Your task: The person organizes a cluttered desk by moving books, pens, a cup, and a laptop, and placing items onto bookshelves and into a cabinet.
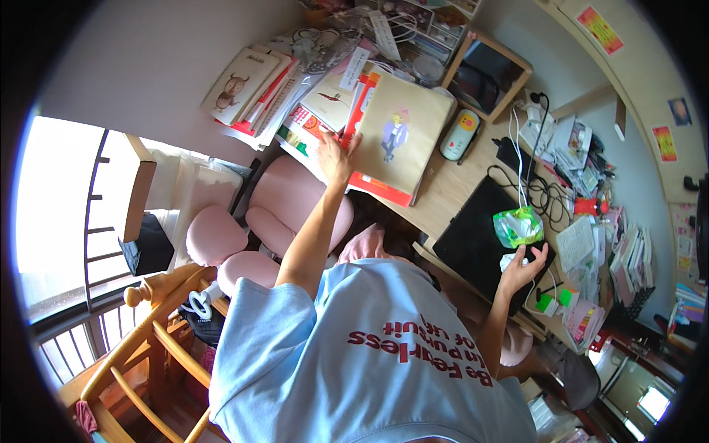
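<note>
My left hand point(336, 160) rests with fingers spread at the desk's front edge, touching a red-edged folder and the papers beside it. On that pile lies a beige notebook point(407, 119) with a drawn figure in a purple jacket. My right hand point(523, 271) is over a black laptop-like flat panel point(471, 238), fingers apart. Just beyond its fingertips sits a green plastic tissue pack point(518, 227) with a tissue sticking out. A crumpled white tissue point(507, 261) lies beside my right thumb; whether they touch, I cannot tell.
Spiral notebooks point(243, 88) are stacked at the desk's left end. A pencil case point(460, 134) lies near a wood-framed mirror point(487, 75). Black cables point(545, 196) tangle behind the panel. A pink chair point(293, 205) stands left of me, near a wooden rail point(133, 338).
</note>
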